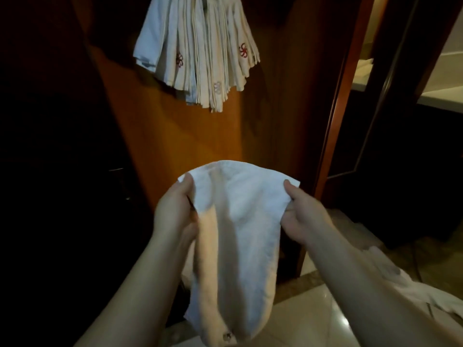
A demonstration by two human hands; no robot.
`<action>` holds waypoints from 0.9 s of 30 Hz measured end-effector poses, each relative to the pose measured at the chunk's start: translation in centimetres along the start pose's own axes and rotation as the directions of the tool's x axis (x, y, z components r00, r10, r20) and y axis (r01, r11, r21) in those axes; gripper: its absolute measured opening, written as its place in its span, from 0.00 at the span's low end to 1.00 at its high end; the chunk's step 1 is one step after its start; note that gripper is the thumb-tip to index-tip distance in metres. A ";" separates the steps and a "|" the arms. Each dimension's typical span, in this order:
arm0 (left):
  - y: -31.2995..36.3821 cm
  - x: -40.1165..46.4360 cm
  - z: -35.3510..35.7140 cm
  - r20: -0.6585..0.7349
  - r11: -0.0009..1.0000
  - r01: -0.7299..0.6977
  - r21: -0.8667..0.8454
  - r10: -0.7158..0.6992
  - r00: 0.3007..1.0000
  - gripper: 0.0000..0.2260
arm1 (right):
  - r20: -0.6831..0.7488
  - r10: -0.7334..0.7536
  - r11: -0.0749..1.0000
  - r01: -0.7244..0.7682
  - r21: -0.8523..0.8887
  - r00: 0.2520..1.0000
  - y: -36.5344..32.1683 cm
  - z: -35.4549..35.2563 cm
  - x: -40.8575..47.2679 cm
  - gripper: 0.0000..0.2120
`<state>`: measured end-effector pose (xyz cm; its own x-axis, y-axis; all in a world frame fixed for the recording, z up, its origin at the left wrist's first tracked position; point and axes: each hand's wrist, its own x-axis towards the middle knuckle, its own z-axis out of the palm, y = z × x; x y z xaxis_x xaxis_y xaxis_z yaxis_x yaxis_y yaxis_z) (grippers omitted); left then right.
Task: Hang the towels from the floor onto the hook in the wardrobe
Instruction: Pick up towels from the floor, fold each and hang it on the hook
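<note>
While your left hand and right hand pinch the towel by its top corners, its slack could miss the hook hidden above the crowded hung towels.

The hook itself cannot be seen: the bunch of hung towels runs off the top edge. Below that bunch, the white towel covers the fingers of both hands, so only the thumbs and backs show. Left of the bunch the wardrobe interior is too dark to read. The towels on the floor, lower right of the bunch, are cut by the edge and blurred.
</note>
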<state>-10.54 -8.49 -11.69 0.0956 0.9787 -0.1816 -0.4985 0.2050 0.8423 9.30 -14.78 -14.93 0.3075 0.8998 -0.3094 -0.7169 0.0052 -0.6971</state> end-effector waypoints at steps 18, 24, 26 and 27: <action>-8.4 -7.9 7.1 0.313 0.909 -0.192 0.369 0.073 0.947 0.30 | 0.464 -0.272 0.492 0.536 -0.686 0.843 -0.2 -2.5 -4.2 0.27; -9.6 -8.8 7.4 0.393 0.891 -0.247 0.381 0.086 0.916 0.37 | 0.460 -0.363 0.522 0.586 -0.620 0.810 -1.0 -4.4 -5.3 0.28; -9.6 -9.0 7.4 0.452 0.907 -0.238 0.348 0.060 0.890 0.37 | 0.423 -0.401 0.529 0.583 -0.617 0.812 -1.5 -5.0 -5.5 0.18; -9.5 -8.9 7.4 0.460 0.903 -0.243 0.355 0.058 0.886 0.36 | 0.406 -0.410 0.523 0.575 -0.629 0.817 -2.0 -5.2 -5.3 0.15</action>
<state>-0.27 -19.10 -14.25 0.4515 0.8840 0.1215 -0.1677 -0.0496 0.9846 12.38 -21.83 -15.22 0.2912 0.9100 0.2951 0.1955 0.2453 -0.9495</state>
